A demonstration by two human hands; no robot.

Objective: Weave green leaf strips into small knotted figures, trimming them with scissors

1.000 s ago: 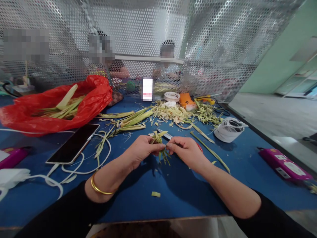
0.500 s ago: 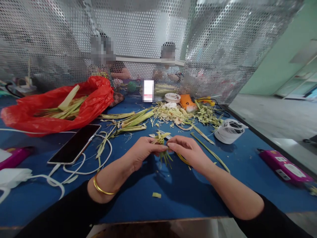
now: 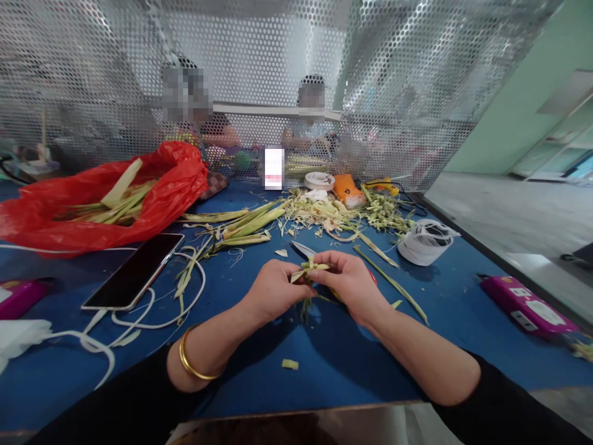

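- Left hand [image 3: 273,287]: grip pinching a bundle of green strips [image 3: 315,270] between thumb and fingers.
- Right hand [image 3: 349,281]: thumb and fingers pressed together on the same bundle, from its other side.
- The bundle is held just above the counter [image 3: 259,386], between the two hands, near a pointed metal blade [image 3: 303,248] that lies partly under the right hand.
- How far along, as a judgement: partly worked. Strips cross at the top of the bundle, while loose ends hang below, untrimmed; whether anything is tied cannot be told, as fingers cover the middle.
- Left over, it seems: a group of uncut husks [image 3: 252,225] on the counter, and more inside the red bag [image 3: 188,179].
- Count of worked pieces: one bundle in hand. The heap of pale shreds [image 3: 319,213] and the heap of green sprigs [image 3: 386,216] are too tangled to count.
- Singles: one long stalk [image 3: 391,281] right of the hands, one small cut piece [image 3: 290,364] near the front edge, one white coil [image 3: 424,244], one white roll [image 3: 319,180], one orange packet [image 3: 348,187], one dark phone [image 3: 134,272].
- Pairs: two purple boxes [image 3: 528,303], one at each side.
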